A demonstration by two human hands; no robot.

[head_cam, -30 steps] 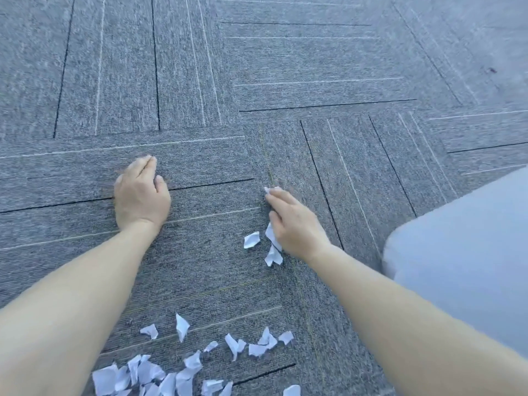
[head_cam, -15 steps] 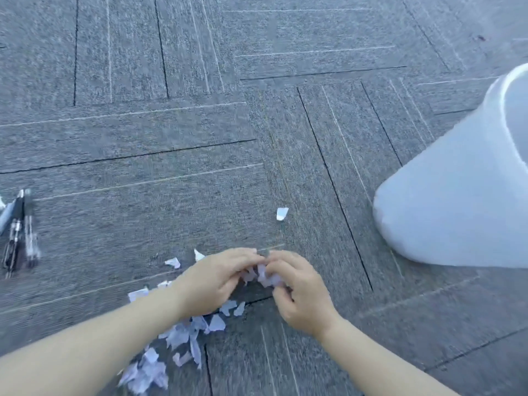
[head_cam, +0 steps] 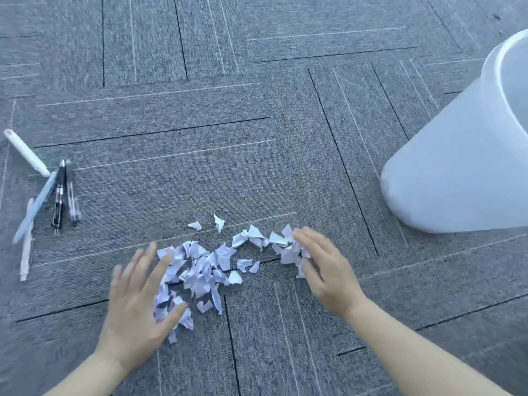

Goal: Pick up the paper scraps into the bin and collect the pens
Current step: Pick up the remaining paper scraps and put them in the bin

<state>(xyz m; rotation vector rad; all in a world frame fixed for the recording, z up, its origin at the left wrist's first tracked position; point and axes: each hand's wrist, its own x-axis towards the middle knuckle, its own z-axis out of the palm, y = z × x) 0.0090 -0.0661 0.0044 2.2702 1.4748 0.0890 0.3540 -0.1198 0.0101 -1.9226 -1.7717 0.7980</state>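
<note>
Left hand [head_cam: 137,307]: fingers spread, flat against the paper scraps [head_cam: 205,270].
Right hand [head_cam: 325,270]: fingers straight, together, touching scraps.
Pens [head_cam: 43,201]: beyond left fingers.
Bin [head_cam: 457,167]: beyond right fingers.

No text, label, brand, number or sign can be read anywhere here. The pens [head_cam: 43,195] on the left are too small and blurred to show any print on their barrels. The paper scraps [head_cam: 205,267] carry faint darker marks, but nothing on them resolves into letters. The bin [head_cam: 463,155] wall is plain and bears no visible marking. The carpet [head_cam: 200,152] shows only its woven lines.
</note>
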